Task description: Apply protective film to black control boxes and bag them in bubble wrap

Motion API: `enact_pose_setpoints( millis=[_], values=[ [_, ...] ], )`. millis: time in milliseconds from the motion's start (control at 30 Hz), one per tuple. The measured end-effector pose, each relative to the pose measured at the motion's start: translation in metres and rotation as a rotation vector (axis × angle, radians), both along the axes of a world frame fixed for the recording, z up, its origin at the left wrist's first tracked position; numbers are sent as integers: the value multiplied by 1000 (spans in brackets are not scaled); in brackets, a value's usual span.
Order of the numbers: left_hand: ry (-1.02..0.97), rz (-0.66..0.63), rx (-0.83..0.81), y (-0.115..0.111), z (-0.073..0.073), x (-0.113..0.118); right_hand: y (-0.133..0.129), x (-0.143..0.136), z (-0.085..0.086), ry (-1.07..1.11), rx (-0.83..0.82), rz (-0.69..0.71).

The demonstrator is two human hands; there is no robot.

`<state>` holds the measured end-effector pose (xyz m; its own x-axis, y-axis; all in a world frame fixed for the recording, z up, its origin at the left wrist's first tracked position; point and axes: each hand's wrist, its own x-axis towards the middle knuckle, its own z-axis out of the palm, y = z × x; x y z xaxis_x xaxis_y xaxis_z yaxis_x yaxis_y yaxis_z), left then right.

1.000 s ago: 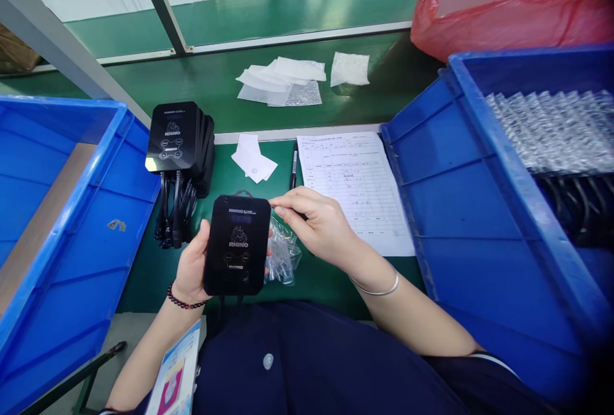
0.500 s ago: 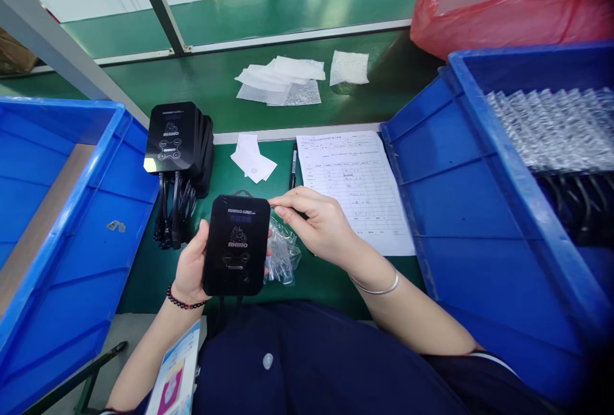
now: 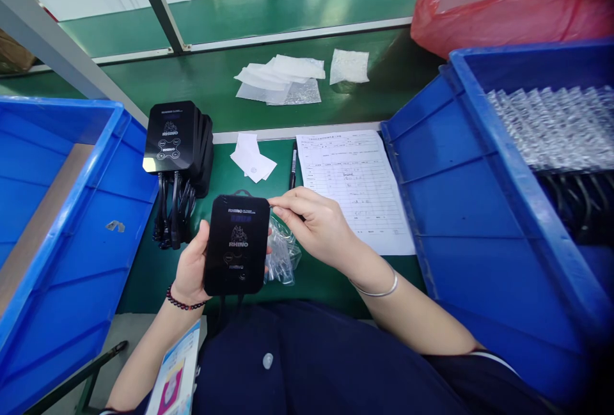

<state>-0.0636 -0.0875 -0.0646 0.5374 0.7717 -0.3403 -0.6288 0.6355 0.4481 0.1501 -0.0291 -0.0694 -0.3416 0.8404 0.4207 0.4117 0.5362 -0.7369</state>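
My left hand is wrapped round a black RHINO controller, its fingers behind the case and the thumb along the left edge. The controller's glossy front faces up at me, and dark cables hang from its lower end. At its upper right corner, my right hand is closed in a pinch. What sits between those fingertips is too small to make out. Behind the controller and under my right hand lies crumpled clear plastic on the green table. To the left, several similar black controllers lean stacked with their cables bundled.
A blue bin stands left; another blue bin on the right holds bubble-wrapped items. White slips, a pen and a printed form lie ahead. Farther back are white pouches and a red plastic bag.
Both hands keep nearly the same place and grip. On the controller's face, the lit symbols look slightly different; the right button outline has faded and a small mark near the bottom is clearer.
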Motion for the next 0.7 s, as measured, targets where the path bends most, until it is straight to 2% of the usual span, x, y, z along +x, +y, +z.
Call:
enact_pose_setpoints(
  millis=[300, 700],
  values=[
    [-1, -4, 10, -1, 0, -1, 2, 3, 1, 62, -102, 52],
    [13, 23, 10, -1, 2, 1, 2, 3, 3, 27, -73, 40]
  ],
)
